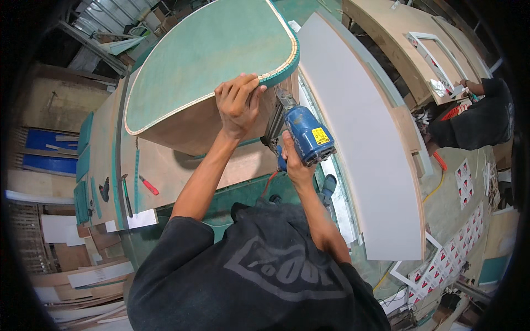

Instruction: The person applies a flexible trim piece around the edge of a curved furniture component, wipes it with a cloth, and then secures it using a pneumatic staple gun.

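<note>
Near the middle of the scene, a large box [210, 60] with a green top and rounded corners sits on a wooden counter [165, 165]. A pale, notched band and a teal strip [284, 71] follow its right-hand curve.

The left hand [238, 105] lies on the near edge of the box, fingers bent over the rim; whether it grips or only presses cannot be told. Just to its right, the right hand [297, 160] is wrapped around the handle of a blue nail gun [309, 132], whose nose points away toward the underside of the rounded corner. Whether the nose touches the wood is unclear.

On the left part of the counter lie a hammer [127, 196] and, just right of it, a red utility knife [149, 185]. To the right of the nail gun stretches a long, curved white panel [359, 138]. At the far right, another person [472, 116] in a dark shirt works near a white frame [436, 58].
</note>
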